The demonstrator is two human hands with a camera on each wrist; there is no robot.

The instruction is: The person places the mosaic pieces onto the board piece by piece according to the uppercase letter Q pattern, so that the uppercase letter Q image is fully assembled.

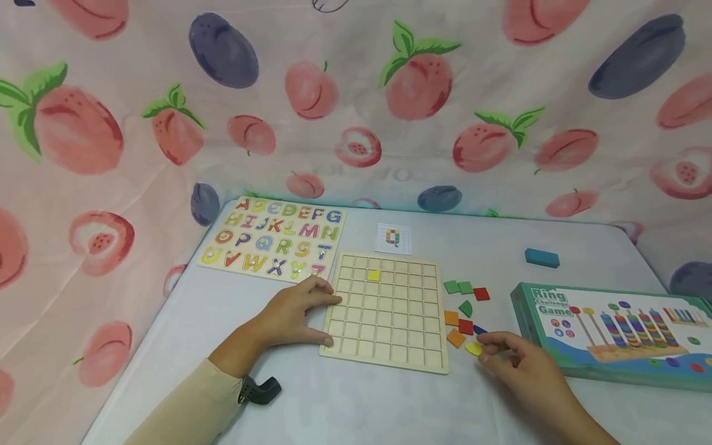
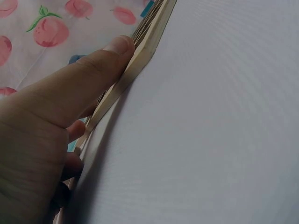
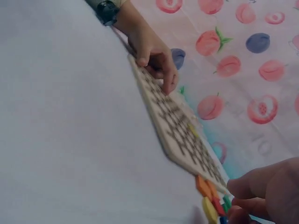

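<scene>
A square wooden grid board (image 1: 389, 321) lies mid-table with one yellow square tile (image 1: 374, 275) in an upper cell. My left hand (image 1: 292, 312) touches the board's left edge with thumb and fingers spread; in the left wrist view the thumb (image 2: 88, 70) lies along that edge. Right of the board, my right hand (image 1: 525, 364) hovers by a yellow rounded piece (image 1: 473, 348), thumb and index finger apart. Whether the fingertips touch it I cannot tell. A blue piece (image 1: 480, 330), orange squares (image 1: 456, 337), red squares (image 1: 465, 326), green squares (image 1: 465, 287) and a green quarter-round piece (image 1: 466, 308) lie around.
A small pattern card (image 1: 393, 238) lies behind the board. An alphabet puzzle board (image 1: 272, 238) sits at the back left. On the right are a Ring Challenge Game box (image 1: 617, 334) and a teal block (image 1: 542, 258). A fruit-print cloth (image 1: 356, 99) hangs behind the table.
</scene>
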